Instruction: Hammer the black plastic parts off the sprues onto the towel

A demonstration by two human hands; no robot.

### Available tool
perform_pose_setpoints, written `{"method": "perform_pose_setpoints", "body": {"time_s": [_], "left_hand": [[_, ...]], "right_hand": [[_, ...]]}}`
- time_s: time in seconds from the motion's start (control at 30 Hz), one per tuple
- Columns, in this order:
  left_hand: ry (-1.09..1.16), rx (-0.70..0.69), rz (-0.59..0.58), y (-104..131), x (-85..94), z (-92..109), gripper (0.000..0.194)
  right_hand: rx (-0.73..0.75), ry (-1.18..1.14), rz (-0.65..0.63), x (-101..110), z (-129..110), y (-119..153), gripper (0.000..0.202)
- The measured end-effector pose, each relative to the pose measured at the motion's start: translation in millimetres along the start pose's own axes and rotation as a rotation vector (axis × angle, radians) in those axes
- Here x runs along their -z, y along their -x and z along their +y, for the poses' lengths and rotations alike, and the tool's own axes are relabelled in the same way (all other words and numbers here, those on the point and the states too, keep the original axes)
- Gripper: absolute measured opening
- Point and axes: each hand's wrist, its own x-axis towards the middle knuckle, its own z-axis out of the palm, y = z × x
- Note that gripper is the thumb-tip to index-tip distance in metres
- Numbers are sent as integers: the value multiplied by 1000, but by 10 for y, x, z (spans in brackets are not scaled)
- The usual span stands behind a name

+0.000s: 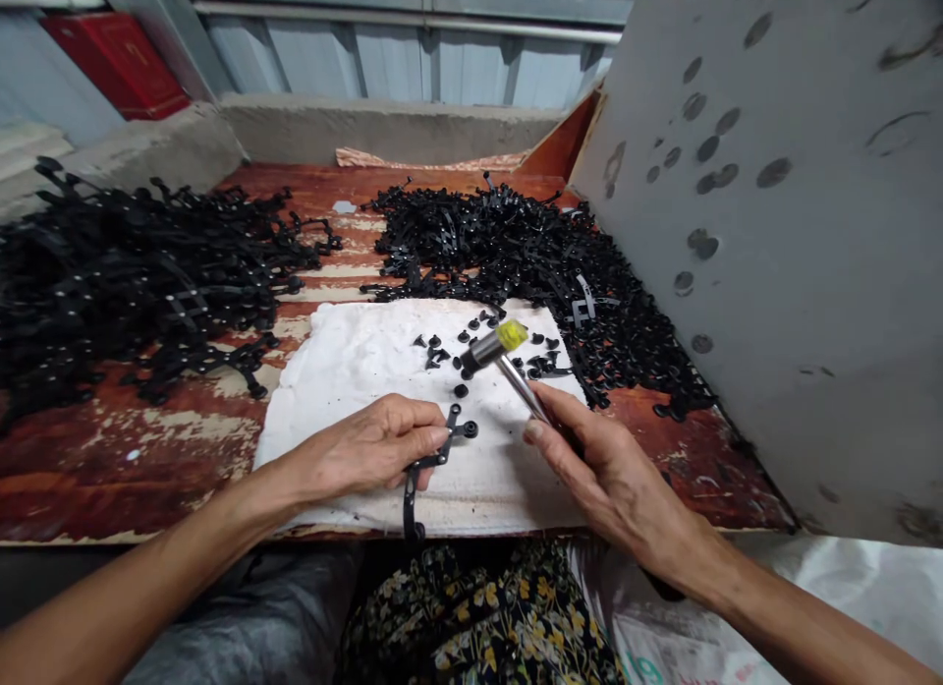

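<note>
Pinched in my left hand (390,444) is a black jointed linkage piece (446,447) with round ends, held over a white cloth (331,371). One curved arm of it hangs down at the cloth's front edge. My right hand (604,469) is wrapped round the handle of a small mallet (495,347) with a metal head, one yellow face and one dark face. The mallet head is raised to the upper right of the linkage, apart from it. Several small black caps (461,390) lie scattered on the cloth beneath and around the head.
A tangled heap of black linkages (147,272) covers the left of the worn red-brown table (177,449). Another pile of black parts (486,233) spreads across the back and right. A tall grey-white panel (773,272) stands at the right; a low concrete ledge (383,130) runs behind.
</note>
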Motion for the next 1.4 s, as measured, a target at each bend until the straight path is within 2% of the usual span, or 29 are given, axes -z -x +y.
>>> {"method": "perform_pose_setpoints", "body": {"time_s": [0.1, 0.17, 0.27, 0.33, 0.4, 0.47, 0.5, 0.53, 0.6, 0.7, 0.83, 1.0, 1.17, 1.4], "left_hand": [[-113, -98, -56, -55, -76, 77, 36], [-199, -143, -89, -80, -114, 97, 32], [-255, -160, -59, -88, -136, 72, 29], [-213, -157, 88, -66, -135, 37, 24], [-78, -162, 339, -25, -135, 5, 25], [141, -141, 548, 18, -154, -15, 43], [270, -113, 585, 34, -175, -19, 52], [401, -74, 574, 42, -202, -18, 58], [611, -1, 476, 32, -265, -7, 64], [744, 26, 430, -25, -321, 20, 58], [708, 20, 504, -98, -246, 41, 37], [678, 51, 593, -192, -70, 76, 15], [698, 106, 634, -268, 9, 96, 13], [684, 92, 650, -279, 37, 52, 14]], "right_hand": [[-63, -161, -26, -108, -34, -169, 14], [-82, -265, -71, -196, -18, -254, 12], [-94, -347, -91, -279, 5, -307, 10], [-103, -375, -62, -279, 5, -310, 7], [-139, -414, -18, -245, -5, -306, 6], [-212, -473, 23, -209, -17, -304, 7], [-253, -506, 35, -199, -23, -305, 8], [-291, -538, 41, -197, -31, -307, 9], [-333, -578, 40, -215, -50, -311, 10], [-351, -598, 21, -254, -80, -306, 9], [-375, -617, 13, -242, -56, -240, 15], [-439, -713, 101, -215, 50, -106, 23], [-474, -787, 133, -243, 91, -58, 26], [-461, -823, 121, -232, 117, -56, 26]]}}
